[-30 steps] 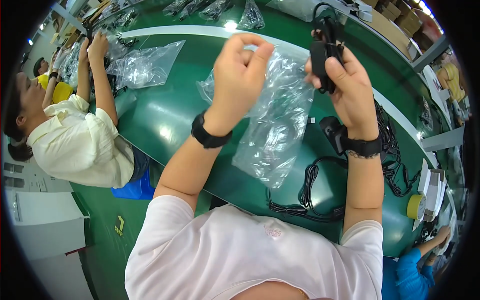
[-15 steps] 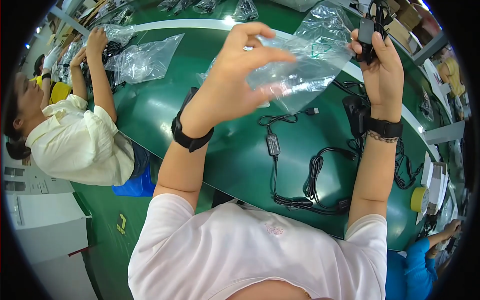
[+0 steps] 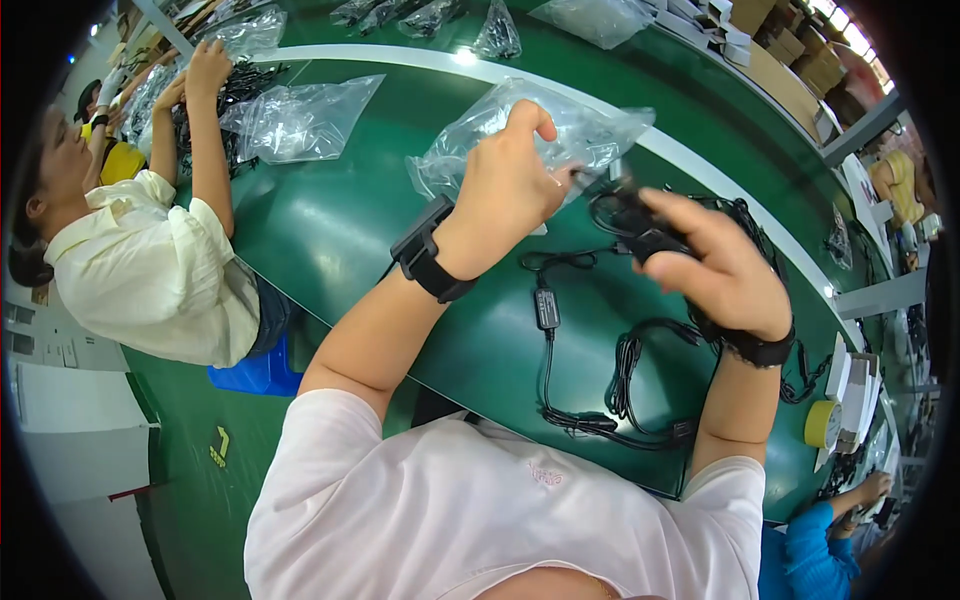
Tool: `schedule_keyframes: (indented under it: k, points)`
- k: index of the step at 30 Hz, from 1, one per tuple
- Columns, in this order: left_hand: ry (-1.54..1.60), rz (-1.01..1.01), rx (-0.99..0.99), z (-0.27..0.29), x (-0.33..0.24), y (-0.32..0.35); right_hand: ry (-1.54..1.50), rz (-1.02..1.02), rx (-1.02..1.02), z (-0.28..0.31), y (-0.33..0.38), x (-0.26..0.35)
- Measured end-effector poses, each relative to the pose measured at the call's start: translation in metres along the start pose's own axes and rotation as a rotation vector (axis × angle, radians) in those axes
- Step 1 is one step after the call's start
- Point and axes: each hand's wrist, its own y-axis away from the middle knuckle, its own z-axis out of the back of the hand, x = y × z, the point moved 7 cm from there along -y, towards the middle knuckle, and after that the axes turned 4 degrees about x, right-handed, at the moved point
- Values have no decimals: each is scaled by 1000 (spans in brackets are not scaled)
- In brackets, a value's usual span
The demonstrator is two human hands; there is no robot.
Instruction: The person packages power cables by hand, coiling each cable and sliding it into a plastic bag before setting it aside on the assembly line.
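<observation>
My left hand (image 3: 510,185) has its fingers curled at the near edge of a clear plastic bag (image 3: 590,125), which spreads out beyond it over the green table. Blurred by motion, my right hand (image 3: 725,265) grips a bundled black cable (image 3: 645,228) with a dark block on it, close to the bag's near side. The exact contact between bundle and bag is hard to make out. Below my hands lies a black cable with a small inline box (image 3: 546,308), and beside it a looped black cable (image 3: 626,365).
A yellow tape roll (image 3: 822,424) and a white open box (image 3: 856,400) stand at the right. More clear bags (image 3: 300,120) lie at the left, near a co-worker in a pale shirt (image 3: 150,270). Bagged items (image 3: 497,35) sit across the white strip (image 3: 400,50).
The cable bundle has come down and left toward the bag with my right hand. My left hand has turned and curled its fingers, and the bag has shifted left and lower.
</observation>
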Motion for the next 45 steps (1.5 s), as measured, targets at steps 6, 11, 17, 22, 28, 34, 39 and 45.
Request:
schedule_keyframes:
  k: [6, 11, 17, 22, 28, 34, 39, 45]
  points:
    - [404, 122, 184, -23, 7, 6, 136, -53, 117, -36, 0, -26]
    - [499, 78, 182, -22, 10, 1, 215, -199, -139, -10, 3, -40]
    - [492, 31, 117, -10, 3, 3, 13, -206, -257, -1, 8, -51]
    - [600, 31, 75, -9, 12, 0, -283, -306, -293, 11, 11, -49]
    - [483, -27, 49, -13, 6, 3, -140, -259, -233, -4, 16, -36]
    - [606, 124, 87, -33, 9, 9, -1168, 113, -239, -14, -1, -41]
    - [728, 162, 131, -42, -3, 14, -1263, 114, -373, -17, -9, -57]
    - [456, -19, 129, -47, -2, 13, -1418, 114, -414, -12, -6, -62]
